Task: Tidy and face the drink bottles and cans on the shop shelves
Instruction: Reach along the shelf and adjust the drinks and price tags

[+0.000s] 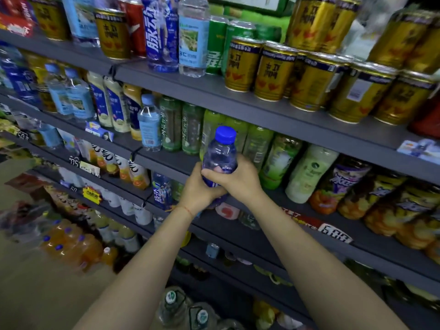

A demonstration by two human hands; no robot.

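Both hands — left hand (197, 190) and right hand (234, 177) — grasp the blue-capped bottle (220, 154); it should turn label-forward, upright, before shelving.

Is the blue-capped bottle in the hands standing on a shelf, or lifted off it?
Lifted off: both hands grip the bottle in front of the shelf edge, roughly upright.

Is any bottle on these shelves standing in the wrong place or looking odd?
Yes. One light-blue water bottle stands alone among green tea bottles on the second shelf, its barcode facing out. On the top shelf, one gold can also shows its white barcode side instead of its front.
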